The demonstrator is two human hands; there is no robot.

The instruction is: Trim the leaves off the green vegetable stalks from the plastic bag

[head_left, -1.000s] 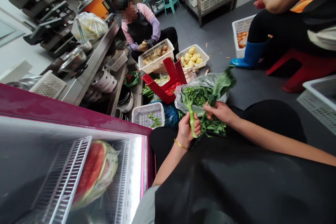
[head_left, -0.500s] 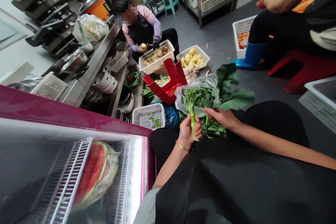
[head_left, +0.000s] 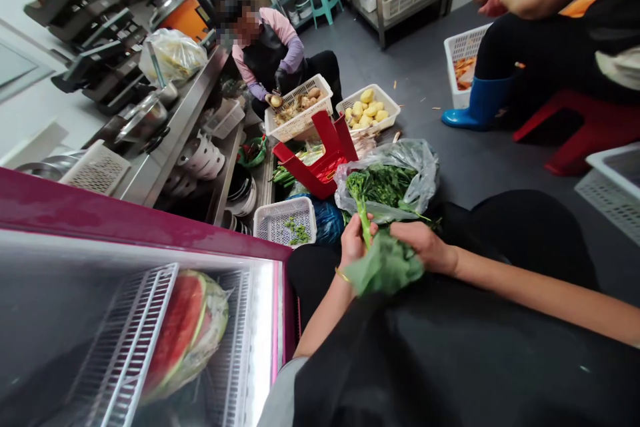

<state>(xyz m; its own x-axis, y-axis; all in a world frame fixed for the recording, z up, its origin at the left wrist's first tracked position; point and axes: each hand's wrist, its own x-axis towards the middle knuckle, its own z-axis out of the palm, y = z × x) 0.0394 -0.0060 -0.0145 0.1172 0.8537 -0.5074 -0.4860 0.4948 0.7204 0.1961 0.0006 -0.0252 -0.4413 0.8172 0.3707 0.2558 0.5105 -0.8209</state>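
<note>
My left hand (head_left: 353, 240) grips a green vegetable stalk (head_left: 361, 203) upright, its leafy top pointing away from me. My right hand (head_left: 425, 245) sits beside it and holds a large green leaf (head_left: 385, 268), which hangs down over my lap in front of both hands. Just beyond my hands lies a clear plastic bag of greens (head_left: 395, 180) on the floor. A small white basket (head_left: 285, 219) with a few green bits stands to the left of my left hand.
A red-rimmed glass-top freezer (head_left: 140, 227) with cut watermelon (head_left: 175, 327) fills the left foreground. A person peels at baskets of ginger (head_left: 297, 110) and potatoes (head_left: 367, 110). An overturned red stool (head_left: 320, 153) lies ahead. Another seated person with a blue boot (head_left: 475, 107) is at right.
My right hand has pulled the big leaf off the stalk, from held high on the right down to my lap. My left hand keeps the stalk and has barely moved.
</note>
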